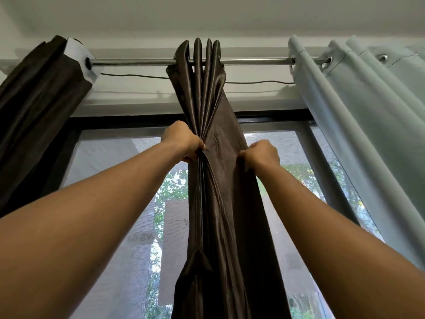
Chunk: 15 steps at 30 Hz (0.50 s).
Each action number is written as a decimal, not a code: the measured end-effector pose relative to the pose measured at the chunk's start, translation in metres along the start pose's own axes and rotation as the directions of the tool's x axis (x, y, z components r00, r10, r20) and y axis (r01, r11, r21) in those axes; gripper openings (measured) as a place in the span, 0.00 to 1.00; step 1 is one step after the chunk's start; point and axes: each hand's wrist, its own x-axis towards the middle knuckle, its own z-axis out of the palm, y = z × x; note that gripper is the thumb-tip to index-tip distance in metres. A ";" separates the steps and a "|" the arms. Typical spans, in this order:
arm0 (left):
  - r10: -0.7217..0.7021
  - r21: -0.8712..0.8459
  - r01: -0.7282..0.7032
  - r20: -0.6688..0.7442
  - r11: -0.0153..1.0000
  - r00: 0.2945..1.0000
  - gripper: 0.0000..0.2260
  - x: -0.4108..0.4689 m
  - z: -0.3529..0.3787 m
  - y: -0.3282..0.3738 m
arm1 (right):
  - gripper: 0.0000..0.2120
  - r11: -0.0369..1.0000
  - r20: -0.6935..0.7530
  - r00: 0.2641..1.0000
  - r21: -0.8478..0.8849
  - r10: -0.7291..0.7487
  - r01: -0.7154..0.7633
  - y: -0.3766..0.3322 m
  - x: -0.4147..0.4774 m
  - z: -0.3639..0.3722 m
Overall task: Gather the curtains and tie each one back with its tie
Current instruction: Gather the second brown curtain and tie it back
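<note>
From the head camera, looking up: a brown curtain [218, 192] hangs from the middle of a metal rod [253, 61], its top bunched into tight upright folds on the rod. Lower down the cloth spreads a little and then falls in long pleats to the bottom edge of the view.

Both arms reach up to it at about the same height. The left hand [184, 141] grips the left side of the curtain, its fingers clenched round a bundle of gathered folds. The right hand [262, 153] holds the right edge, fingers curled over the cloth; that hand is a little blurred. A flat stretch of cloth lies between the two hands.

A darker brown curtain [39, 107] hangs bunched at the left end of the rod, well apart from the middle one. A pale grey-green curtain [368, 116] with metal eyelets hangs at the right end. A thin cord [257, 82] runs just below the rod, behind the curtains. Behind everything is a window [110, 192] with a dark frame and a mesh screen, and green leaves show through it.
</note>
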 end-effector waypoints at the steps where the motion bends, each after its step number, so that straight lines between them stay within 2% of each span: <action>1: 0.004 0.010 -0.004 -0.003 1.000 1.000 0.08 -0.001 0.002 0.001 | 0.09 0.992 -0.061 0.995 -0.102 -0.079 0.072 -0.007 -0.005 -0.005; 4: 0.022 0.020 -0.022 0.000 1.000 1.000 0.08 -0.001 0.007 0.005 | 0.07 0.927 -0.148 0.948 -0.298 -0.281 0.228 -0.032 -0.025 -0.010; 7: 0.027 0.008 -0.027 -0.005 1.000 1.000 0.08 -0.002 0.010 0.012 | 0.01 0.841 -0.125 0.885 -0.394 -0.449 0.371 -0.049 -0.048 0.000; 8: 0.021 -0.007 -0.021 0.000 1.000 1.000 0.09 -0.002 0.010 0.013 | 0.02 0.825 -0.109 0.873 -0.398 -0.476 0.400 -0.051 -0.054 0.005; 11: -0.032 -0.127 0.037 0.043 0.991 0.999 0.09 0.000 0.007 0.012 | 0.03 0.843 -0.050 0.883 -0.327 -0.468 0.428 -0.051 -0.062 0.015; 13: -0.084 -0.255 0.114 0.123 0.960 0.989 0.08 0.000 0.003 0.007 | 0.07 0.908 0.002 0.930 -0.212 -0.369 0.361 -0.049 -0.061 0.018; 15: -0.103 -0.307 0.152 0.170 0.940 0.980 0.11 0.000 0.001 0.002 | 0.10 0.929 0.066 0.942 -0.156 -0.329 0.336 -0.044 -0.062 0.022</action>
